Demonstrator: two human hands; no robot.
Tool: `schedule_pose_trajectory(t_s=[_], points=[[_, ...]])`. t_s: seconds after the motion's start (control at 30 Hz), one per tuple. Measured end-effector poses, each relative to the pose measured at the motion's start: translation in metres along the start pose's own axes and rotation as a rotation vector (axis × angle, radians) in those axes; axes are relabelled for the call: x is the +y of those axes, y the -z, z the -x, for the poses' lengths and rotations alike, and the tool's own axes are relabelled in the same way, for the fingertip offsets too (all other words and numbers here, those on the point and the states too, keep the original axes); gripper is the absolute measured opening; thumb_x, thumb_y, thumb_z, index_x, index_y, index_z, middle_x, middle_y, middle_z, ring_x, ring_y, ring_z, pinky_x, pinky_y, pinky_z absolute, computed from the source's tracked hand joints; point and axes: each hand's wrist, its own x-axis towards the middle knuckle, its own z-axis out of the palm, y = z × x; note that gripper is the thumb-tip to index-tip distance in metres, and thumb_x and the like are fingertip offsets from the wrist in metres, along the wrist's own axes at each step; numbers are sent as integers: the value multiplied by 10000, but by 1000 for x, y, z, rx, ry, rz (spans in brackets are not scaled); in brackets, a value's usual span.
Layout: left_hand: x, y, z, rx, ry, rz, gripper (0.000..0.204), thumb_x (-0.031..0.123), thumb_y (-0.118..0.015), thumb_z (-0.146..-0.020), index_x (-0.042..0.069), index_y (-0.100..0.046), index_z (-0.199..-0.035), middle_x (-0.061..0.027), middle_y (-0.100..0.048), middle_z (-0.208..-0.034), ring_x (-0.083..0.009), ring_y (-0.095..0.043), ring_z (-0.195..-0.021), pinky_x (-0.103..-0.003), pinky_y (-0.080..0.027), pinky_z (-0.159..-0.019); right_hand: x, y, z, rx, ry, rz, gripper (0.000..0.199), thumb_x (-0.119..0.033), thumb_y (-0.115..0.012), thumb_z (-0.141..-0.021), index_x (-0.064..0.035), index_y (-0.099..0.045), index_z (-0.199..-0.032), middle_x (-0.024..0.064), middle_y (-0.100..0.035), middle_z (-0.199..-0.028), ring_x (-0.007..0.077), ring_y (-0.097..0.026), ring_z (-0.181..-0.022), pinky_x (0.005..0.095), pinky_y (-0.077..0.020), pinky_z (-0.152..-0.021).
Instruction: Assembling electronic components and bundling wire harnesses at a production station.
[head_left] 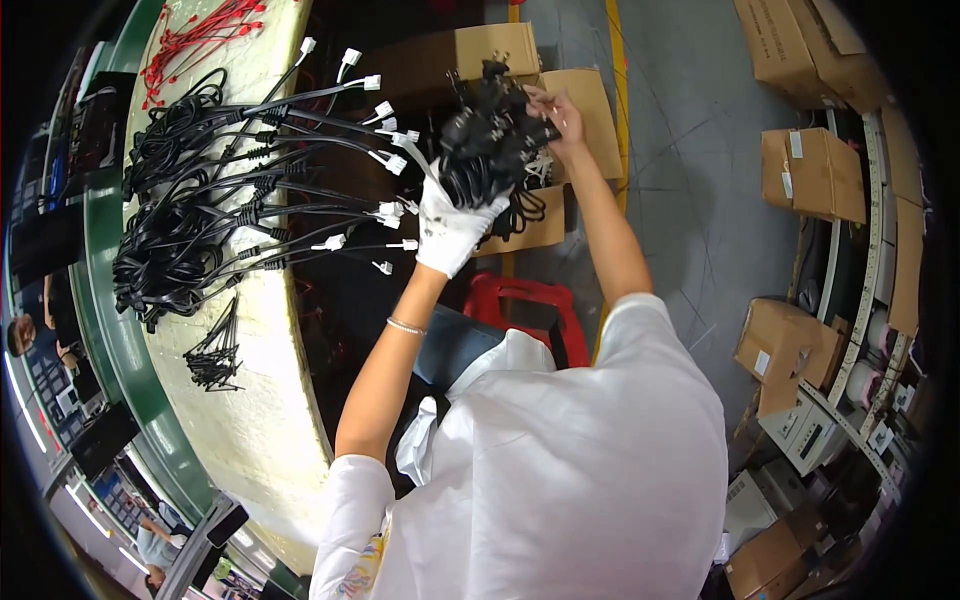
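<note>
My left hand (452,228), in a white glove, grips from below a thick bundle of black cables (490,140) held up over an open cardboard box (590,110). My bare right hand (560,115) touches the top right of the same bundle, fingers pinching into it. To the left, several coiled black cables with white connectors (200,200) lie spread on the pale worktable (260,400), their white plugs pointing toward the bundle.
Red cable ties (200,35) lie at the table's far end and a small bunch of black ties (213,355) nearer me. A red stool (525,300) stands below the box. Cardboard boxes (812,172) line the grey floor at right. Other people sit at far left.
</note>
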Motion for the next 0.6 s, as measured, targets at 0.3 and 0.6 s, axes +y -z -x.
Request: schedule_pose_trajectory(t_s=[0.3, 0.6], points=[[-7, 26, 104, 1, -220, -345, 355, 105, -675, -733, 46, -636, -1081, -141, -601, -1135, -346, -566, -1058, -411, -467, -910, 30, 111, -9, -68, -94, 1023, 403, -313, -439, -958, 16, -664, -899, 82, -680, -1085, 223, -594, -894, 367, -447, -850], [-39, 58, 220, 72, 175, 575, 548, 289, -659, -815, 3, -504, -1257, -115, -569, -1210, -205, -563, -1081, -356, -463, -943, 22, -28, 162, -428, -102, 1030, 334, -301, -551, -965, 4, -613, -1088, 71, -658, -1040, 143, -613, -951, 275, -481, -840]])
